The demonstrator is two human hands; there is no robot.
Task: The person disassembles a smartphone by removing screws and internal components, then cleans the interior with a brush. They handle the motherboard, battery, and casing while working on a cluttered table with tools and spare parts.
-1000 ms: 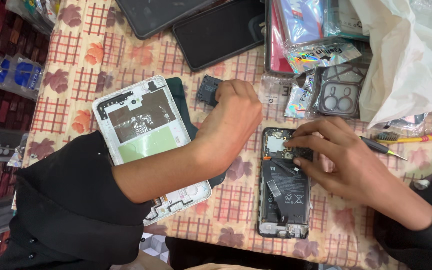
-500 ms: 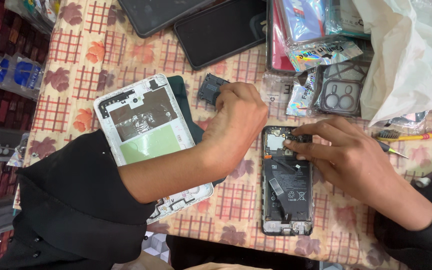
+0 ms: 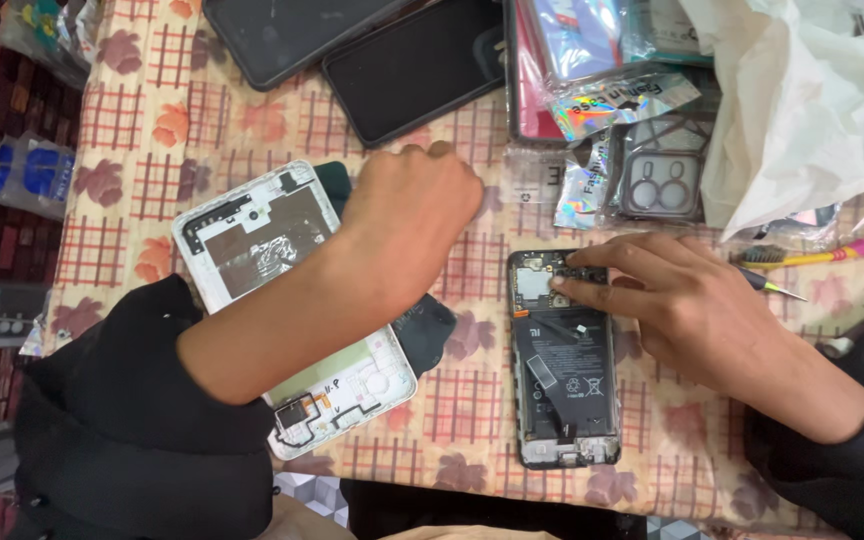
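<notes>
The right hand (image 3: 712,310) presses fingertips on the opened phone's (image 3: 562,370) top end; the left hand (image 3: 407,215), fisted, hovers beside the phone, over the white back cover (image 3: 252,235).

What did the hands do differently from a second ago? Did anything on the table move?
The left hand slid a little to the left, from near the top of the opened black phone to over the white back cover. It is a closed fist; whether it holds something cannot be seen. The right hand kept its fingertips on the top of the phone. Phone, cover and the dark screens did not move.
</notes>
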